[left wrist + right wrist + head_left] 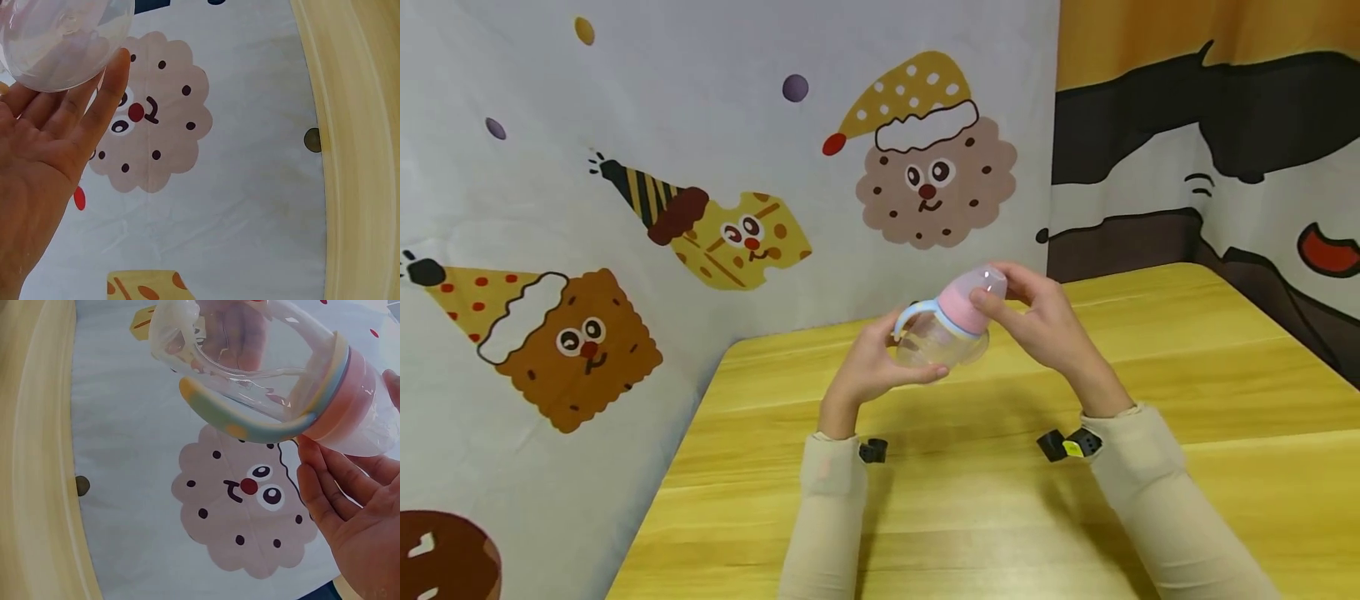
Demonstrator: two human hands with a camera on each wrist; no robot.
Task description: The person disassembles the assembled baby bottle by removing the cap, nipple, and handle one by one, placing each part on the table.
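A clear baby bottle (921, 343) is held tilted above the table, its top toward the upper right. It has a pink collar (347, 400), a pale blue and yellow handle (240, 422) and a translucent cap (992, 282). My left hand (868, 367) holds the body between thumb and fingers. In the left wrist view, fingers of the left hand (44, 162) lie against the rounded bottom (65, 47). My right hand (1051, 323) grips the cap end, thumb on the near side. Below the collar, the right wrist view shows fingers of the right hand (365, 512).
Beneath both hands stretches a wood-grain table (962, 517). A white cloth (722, 108) with cartoon biscuits hangs along its back and left edges. Another printed curtain (1120, 183) hangs at the right. Small black devices (874, 451) are worn on both wrists.
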